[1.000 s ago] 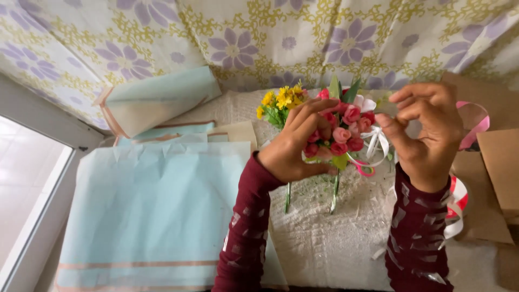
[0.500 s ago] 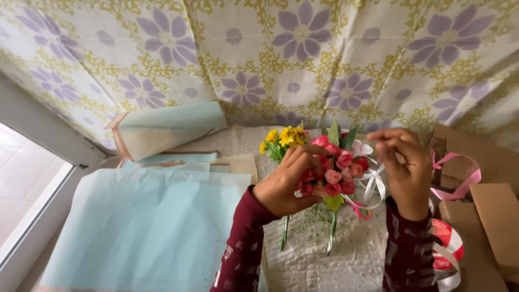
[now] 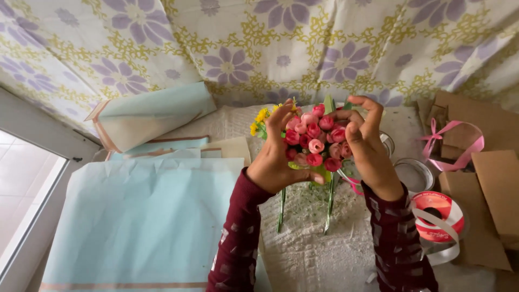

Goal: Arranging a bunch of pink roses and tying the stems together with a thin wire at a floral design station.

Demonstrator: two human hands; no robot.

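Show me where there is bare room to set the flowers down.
Free: the pale blue paper sheet, left of the left hand, and the white cloth between the sleeves. Crowded: right of the right hand, with tins, ribbon spool and cardboard.

Left hand (image 3: 278, 162) has its grip around a little bunch of pink and red flowers (image 3: 315, 141), right hand (image 3: 367, 148) cupped just beside the blooms. Light blue paper (image 3: 135, 216) lies left, ribbon spool (image 3: 437, 213) right.
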